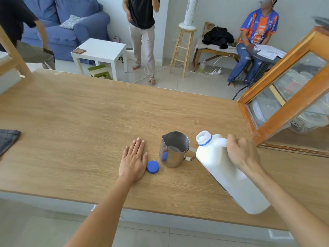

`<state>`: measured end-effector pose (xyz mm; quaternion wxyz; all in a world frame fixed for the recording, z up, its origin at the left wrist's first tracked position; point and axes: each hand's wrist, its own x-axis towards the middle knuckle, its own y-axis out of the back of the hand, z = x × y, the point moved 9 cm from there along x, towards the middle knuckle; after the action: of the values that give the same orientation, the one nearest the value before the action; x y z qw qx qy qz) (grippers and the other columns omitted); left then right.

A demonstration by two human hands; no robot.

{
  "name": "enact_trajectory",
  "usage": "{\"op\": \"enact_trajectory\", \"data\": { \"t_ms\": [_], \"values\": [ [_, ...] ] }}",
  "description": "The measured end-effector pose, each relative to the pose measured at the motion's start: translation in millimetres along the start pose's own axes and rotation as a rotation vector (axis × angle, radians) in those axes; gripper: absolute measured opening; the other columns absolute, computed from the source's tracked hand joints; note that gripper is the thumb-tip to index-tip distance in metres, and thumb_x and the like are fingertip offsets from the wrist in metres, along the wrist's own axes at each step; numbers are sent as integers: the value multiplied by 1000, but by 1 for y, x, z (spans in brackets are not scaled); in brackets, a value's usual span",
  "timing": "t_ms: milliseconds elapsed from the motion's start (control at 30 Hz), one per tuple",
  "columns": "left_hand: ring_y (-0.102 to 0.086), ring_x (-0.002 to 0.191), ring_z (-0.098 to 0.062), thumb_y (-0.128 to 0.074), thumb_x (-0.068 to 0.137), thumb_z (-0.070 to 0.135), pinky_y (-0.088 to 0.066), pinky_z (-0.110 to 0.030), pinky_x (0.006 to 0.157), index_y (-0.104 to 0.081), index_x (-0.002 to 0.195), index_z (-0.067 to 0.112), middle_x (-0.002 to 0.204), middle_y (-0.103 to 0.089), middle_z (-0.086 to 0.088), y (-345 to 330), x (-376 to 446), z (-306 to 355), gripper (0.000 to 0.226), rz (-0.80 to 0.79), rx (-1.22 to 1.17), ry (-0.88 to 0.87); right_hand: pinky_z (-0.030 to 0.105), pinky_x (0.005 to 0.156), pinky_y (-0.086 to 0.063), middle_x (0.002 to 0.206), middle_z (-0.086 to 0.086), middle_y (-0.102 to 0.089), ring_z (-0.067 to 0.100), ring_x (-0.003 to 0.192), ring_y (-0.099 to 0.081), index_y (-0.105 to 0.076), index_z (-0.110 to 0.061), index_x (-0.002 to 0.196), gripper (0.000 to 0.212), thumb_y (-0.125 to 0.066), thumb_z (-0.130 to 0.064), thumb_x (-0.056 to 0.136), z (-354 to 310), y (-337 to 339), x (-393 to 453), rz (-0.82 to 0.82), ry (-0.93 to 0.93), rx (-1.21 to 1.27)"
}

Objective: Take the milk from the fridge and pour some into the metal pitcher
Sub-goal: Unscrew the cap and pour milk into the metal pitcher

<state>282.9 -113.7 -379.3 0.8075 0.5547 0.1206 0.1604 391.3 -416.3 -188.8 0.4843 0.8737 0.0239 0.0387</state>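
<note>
A white plastic milk jug (220,168) with a blue neck ring and no cap is held off the table, tilted left, its open mouth just right of the metal pitcher (173,150). My right hand (240,152) grips the jug's handle. The shiny pitcher stands upright on the wooden table (80,131), handle toward the jug; no milk stream is visible. The blue cap (152,167) lies on the table left of the pitcher. My left hand (133,160) rests flat on the table, fingers spread, right beside the cap.
A wooden-framed glass cabinet (288,97) stands on the table's right end. Dark folded cloth (8,139) lies at the left edge. Beyond the table are three people, a white side table (101,50), a stool (185,49) and a blue sofa.
</note>
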Motion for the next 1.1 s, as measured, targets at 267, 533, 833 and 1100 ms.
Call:
{"op": "enact_trajectory", "data": {
  "t_ms": [267, 533, 833, 1100],
  "values": [
    [1, 150, -10, -20, 101, 40, -2, -34, 123, -8, 154, 21, 162, -2, 5, 4, 0, 0, 58, 22, -15, 2, 37, 64, -41, 59, 14, -55, 34, 70, -55, -48, -1, 50, 57, -28, -32, 94, -19, -5, 9, -77, 72, -137],
    [-1, 150, -10, -6, 92, 49, -3, -34, 122, -9, 154, 21, 162, -4, 5, 3, 0, 1, 68, 25, -13, -4, 33, 54, -35, 50, 10, -46, 27, 55, -48, -40, -6, 46, 55, -29, -33, 93, -26, -8, 11, -130, 126, -195],
    [1, 150, -10, -19, 100, 41, -2, -34, 123, -9, 154, 21, 162, -2, 6, 6, -1, 1, 58, 18, -27, 9, 31, 52, -29, 49, 8, -42, 24, 52, -43, -37, -6, 43, 57, -30, -32, 94, -29, -7, 10, -133, 139, -233],
    [2, 149, -9, -19, 101, 42, -2, -35, 123, -6, 154, 21, 162, 0, 5, 6, -1, 2, 58, 8, -21, 8, 31, 52, -30, 49, 7, -40, 23, 50, -40, -34, -9, 44, 56, -29, -33, 94, -27, -10, 7, -172, 120, -247]
  ]
}}
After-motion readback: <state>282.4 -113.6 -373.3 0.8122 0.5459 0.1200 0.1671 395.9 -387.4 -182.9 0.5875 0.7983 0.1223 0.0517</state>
